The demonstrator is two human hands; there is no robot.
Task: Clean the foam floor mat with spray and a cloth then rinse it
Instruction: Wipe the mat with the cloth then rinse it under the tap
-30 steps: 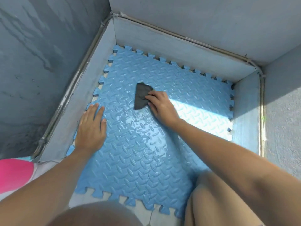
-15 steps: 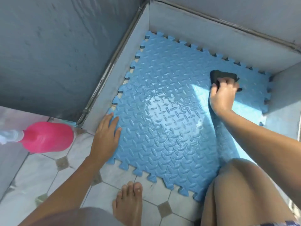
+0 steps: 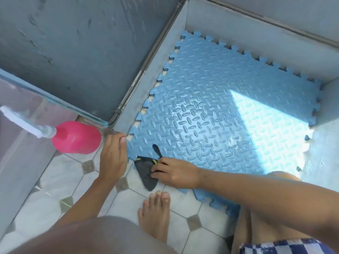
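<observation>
A wet blue foam mat [image 3: 220,116] with a diamond-plate pattern and jigsaw edges lies flat in a walled corner. My right hand [image 3: 176,173] presses a dark grey cloth [image 3: 146,171] onto the mat's near-left corner, and the cloth hangs partly over the tiles. My left hand [image 3: 113,156] rests with its fingers curled on the mat's left corner edge. A pink spray bottle [image 3: 77,137] with a white trigger head lies on its side on the floor, just left of my left hand.
Low grey walls [image 3: 150,74] enclose the mat at the left, back and right. White floor tiles [image 3: 55,189] with small grey diamonds cover the near floor. My bare foot [image 3: 156,213] and both knees fill the bottom of the view. A glass panel [image 3: 22,143] stands at the left.
My right hand has dragged the cloth from the mat's far right side to its near-left corner. My left hand slid a little along the left edge. The camera view has shifted left.
</observation>
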